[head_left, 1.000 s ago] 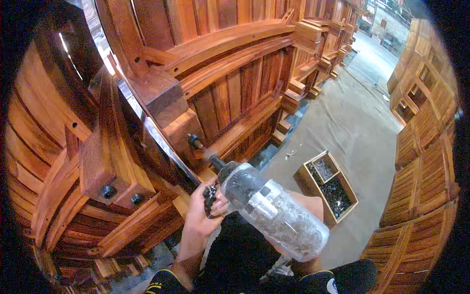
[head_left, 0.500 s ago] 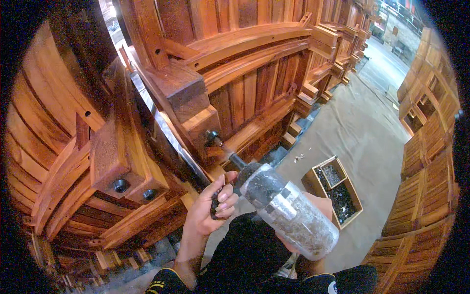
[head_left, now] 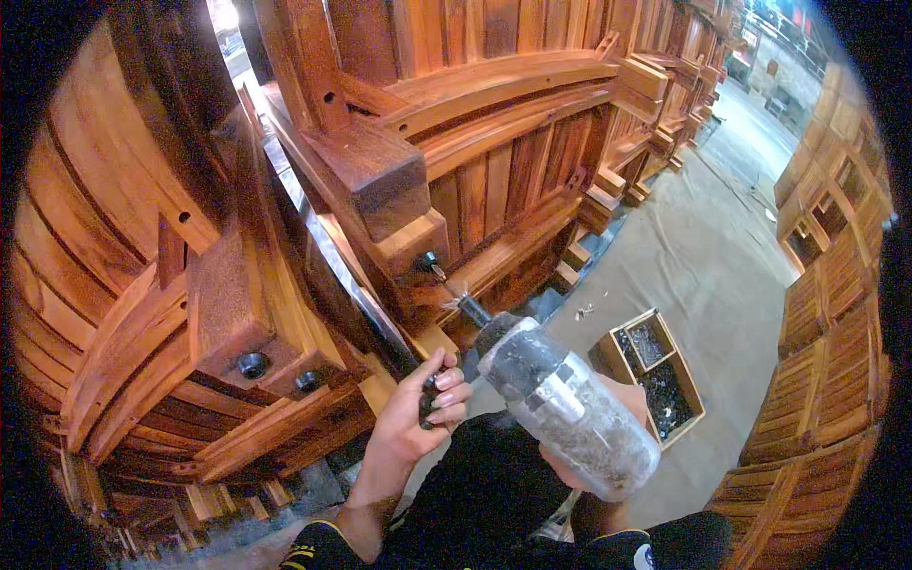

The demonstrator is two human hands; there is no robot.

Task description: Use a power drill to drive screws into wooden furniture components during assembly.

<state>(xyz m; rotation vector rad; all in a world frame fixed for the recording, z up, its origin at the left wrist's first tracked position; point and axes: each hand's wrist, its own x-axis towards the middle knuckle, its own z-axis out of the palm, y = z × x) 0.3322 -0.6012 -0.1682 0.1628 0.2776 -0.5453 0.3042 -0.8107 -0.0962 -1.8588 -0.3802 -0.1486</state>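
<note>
My right hand (head_left: 560,465), partly hidden beneath the tool, grips a power driver (head_left: 570,408) with a worn, whitish, taped body. Its dark chuck (head_left: 472,309) and thin bit point up and left toward a black round fitting (head_left: 427,261) in the end of a reddish-brown wooden block (head_left: 410,245). The bit's tip looks just short of that fitting. Left of the driver, my left hand (head_left: 418,408) is raised with curled fingers closed around small black pieces (head_left: 429,399), whose kind I cannot make out.
Two black round fittings (head_left: 252,365) sit in the wooden beam end at left. Slatted wooden panels (head_left: 513,180) stand ahead, with more panels (head_left: 807,370) along the right. On the grey floor covering (head_left: 703,247) rests a divided wooden box (head_left: 698,404) of small dark hardware.
The driver's bit has drawn back a little from the black fitting in the block. The panels have shifted slightly right in view. My left hand keeps its closed hold.
</note>
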